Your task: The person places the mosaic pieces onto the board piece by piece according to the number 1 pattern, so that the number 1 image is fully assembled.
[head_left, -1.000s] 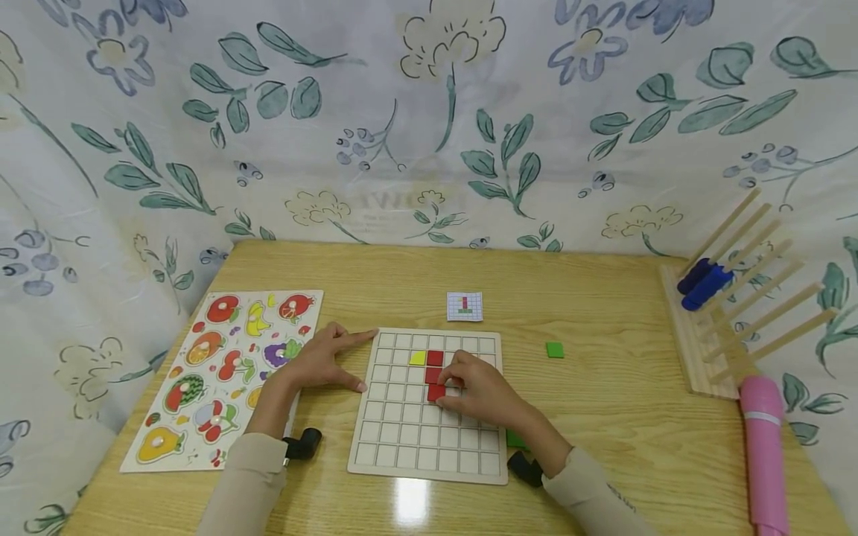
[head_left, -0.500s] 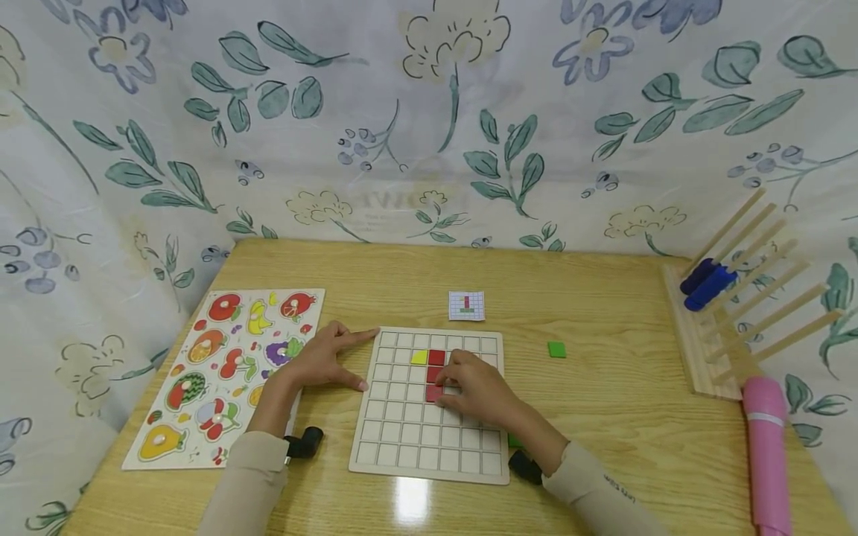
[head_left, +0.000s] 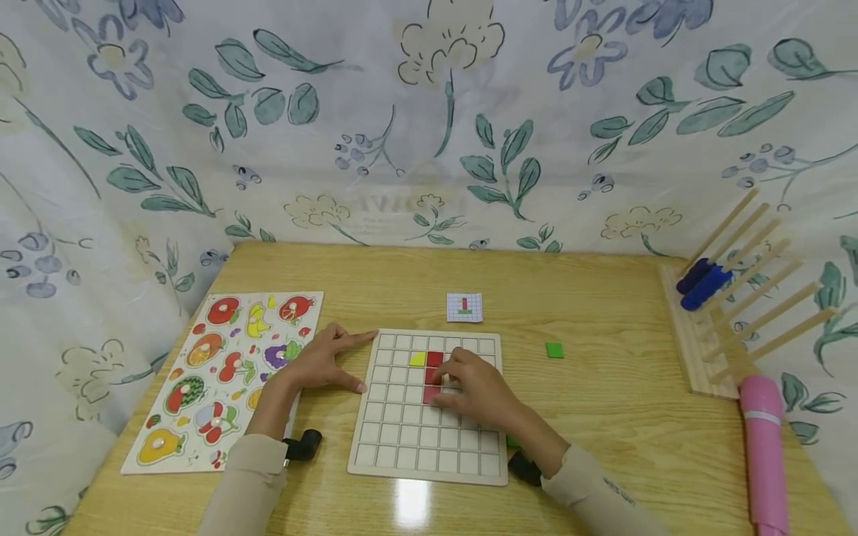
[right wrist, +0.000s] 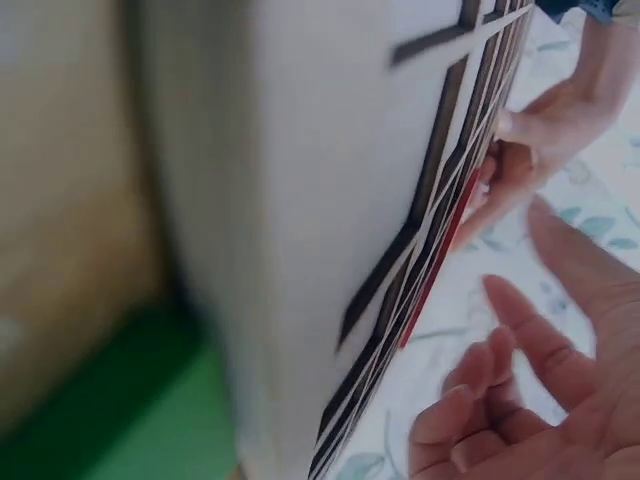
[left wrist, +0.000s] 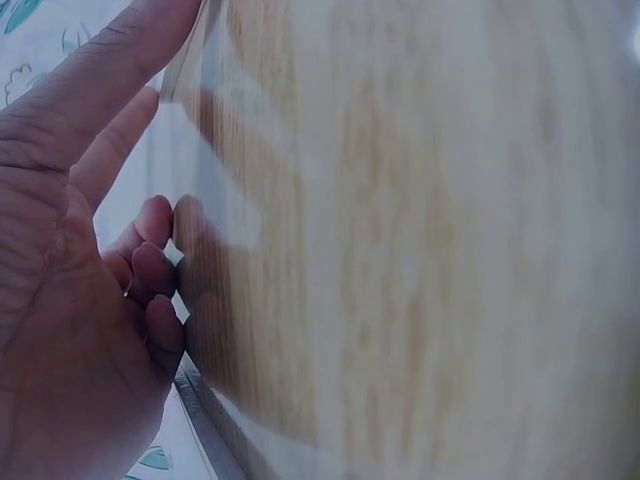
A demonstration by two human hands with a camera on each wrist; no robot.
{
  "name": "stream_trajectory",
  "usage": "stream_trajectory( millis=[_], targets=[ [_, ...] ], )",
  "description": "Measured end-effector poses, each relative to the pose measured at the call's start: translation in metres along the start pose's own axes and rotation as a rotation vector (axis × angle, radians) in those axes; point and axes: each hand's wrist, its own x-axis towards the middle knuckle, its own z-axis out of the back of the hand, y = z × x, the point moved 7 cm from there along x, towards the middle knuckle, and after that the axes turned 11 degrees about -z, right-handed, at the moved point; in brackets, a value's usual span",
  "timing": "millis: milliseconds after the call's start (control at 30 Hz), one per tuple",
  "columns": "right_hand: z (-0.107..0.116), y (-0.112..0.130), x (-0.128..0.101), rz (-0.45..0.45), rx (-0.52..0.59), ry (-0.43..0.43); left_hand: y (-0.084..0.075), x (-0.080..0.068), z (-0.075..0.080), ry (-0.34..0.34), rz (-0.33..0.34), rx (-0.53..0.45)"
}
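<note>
Three red tiles (head_left: 434,359) stand in a column on the white gridded board (head_left: 395,452), with a yellow tile (head_left: 418,359) beside the top one. My right hand (head_left: 479,387) hovers at the column's right side, index fingertip by the middle red tile and thumb by the lowest. In the right wrist view, thumb and index finger (right wrist: 535,335) are spread apart with nothing between them. My left hand (head_left: 322,361) touches the board's left edge with a straight index finger at the upper corner and the thumb lower down; its other fingers are loosely curled.
Behind the board lies a small pattern card (head_left: 464,307). A green tile (head_left: 554,350) lies to the right, and more green (right wrist: 150,400) shows under the right wrist. A fruit puzzle board (head_left: 221,387) is at left; a peg rack (head_left: 697,357) and pink roll (head_left: 766,454) are at right.
The lowest red tile, slightly tilted a second ago, now sits flat in line with the others. My right fingers have shifted very slightly; the left hand stays put.
</note>
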Motion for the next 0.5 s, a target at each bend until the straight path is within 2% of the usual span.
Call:
stream_trajectory(
  millis=[167, 267, 400, 500],
  targets=[
    [0.017, -0.007, -0.005, -0.053, 0.156, -0.012, -0.002, -0.001, 0.0, 0.004, -0.004, 0.002],
    [0.03, -0.017, -0.007, -0.065, 0.19, -0.038, -0.002, 0.0, 0.0, 0.001, -0.007, 0.004],
    [0.047, -0.041, -0.01, -0.089, 0.247, -0.06, -0.001, 0.001, 0.001, 0.0, -0.014, 0.01],
    [0.057, -0.065, -0.013, -0.129, 0.323, -0.039, -0.001, 0.0, 0.0, 0.001, -0.017, 0.013]
  ],
)
